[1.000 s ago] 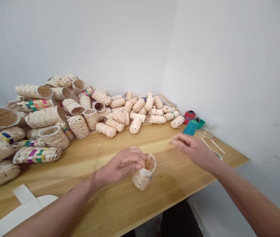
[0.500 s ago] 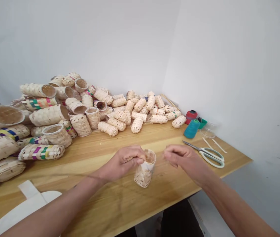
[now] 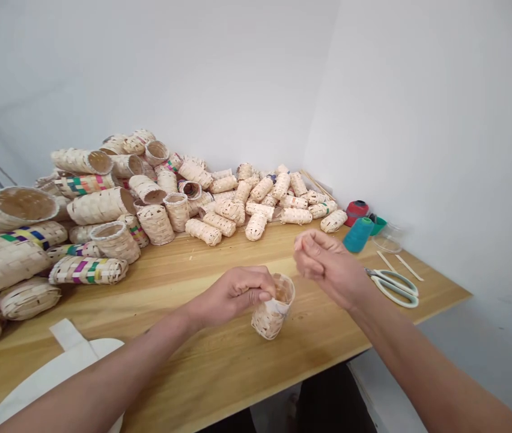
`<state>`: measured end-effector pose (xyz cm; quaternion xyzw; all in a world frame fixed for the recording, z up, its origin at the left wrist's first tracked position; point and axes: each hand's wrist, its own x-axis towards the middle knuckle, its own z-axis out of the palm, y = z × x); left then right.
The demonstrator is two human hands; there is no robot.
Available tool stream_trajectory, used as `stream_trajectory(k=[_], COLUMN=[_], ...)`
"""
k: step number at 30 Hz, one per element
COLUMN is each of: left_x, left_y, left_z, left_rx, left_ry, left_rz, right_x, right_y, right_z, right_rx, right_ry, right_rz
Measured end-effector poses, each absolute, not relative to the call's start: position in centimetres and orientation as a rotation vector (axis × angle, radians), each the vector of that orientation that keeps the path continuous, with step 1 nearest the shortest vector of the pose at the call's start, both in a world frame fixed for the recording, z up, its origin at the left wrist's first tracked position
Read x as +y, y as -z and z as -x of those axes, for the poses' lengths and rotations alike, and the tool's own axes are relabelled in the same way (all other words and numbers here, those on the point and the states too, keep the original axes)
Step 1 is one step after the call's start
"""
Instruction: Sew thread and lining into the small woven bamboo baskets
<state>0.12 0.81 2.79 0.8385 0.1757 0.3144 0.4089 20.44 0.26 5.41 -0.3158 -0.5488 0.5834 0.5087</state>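
A small cream woven bamboo-strip basket [image 3: 272, 316] leans over the pale wooden bench [image 3: 220, 367] in the head view, near the bench's front edge, its base low by the surface. Its long axis tilts up and to the right, so its open mouth faces the right hand, and a whitish band wraps its upper part. The left hand [image 3: 233, 294] is the nearer, coming in from the left with its fingers [image 3: 262, 294] curled over the rim and pinching the basket's wall. The right hand [image 3: 328, 261] hangs up and to the right of the mouth, apart from the basket, with its fingers [image 3: 303, 249] pressed together in a tight pinch; whether they hold a fine strand, I cannot tell.

Beyond the hands, a large heap of woven bamboo tubes and baskets [image 3: 256, 210] covers the back of the bench, some banded in pink, green and blue. Toward the right wall stand a teal thread cone [image 3: 357, 234], a red thread spool [image 3: 357, 211], a green plastic cup [image 3: 377, 224] and a clear plastic dish [image 3: 387, 238]. Scissors with white loop handles [image 3: 393, 287] lie just beside two thin wooden sticks [image 3: 400, 264]. A white cloth bag [image 3: 57, 379] shows at the lower left.
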Motion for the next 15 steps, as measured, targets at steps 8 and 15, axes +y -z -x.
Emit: stream_trajectory(k=[8,15], left_x=[1.4,1.7], left_y=[-2.5,-2.3], left_z=[0.0,-0.1], left_rx=[0.314,0.295], left_ry=[-0.731,-0.769], left_rz=[-2.112,-2.075], right_x=[5.7,5.5], right_y=[-1.5,1.2], right_z=[-28.4,-31.7], right_rx=[-0.977,-0.867], right_ry=[-1.184,-1.149], right_rz=[0.913,0.975])
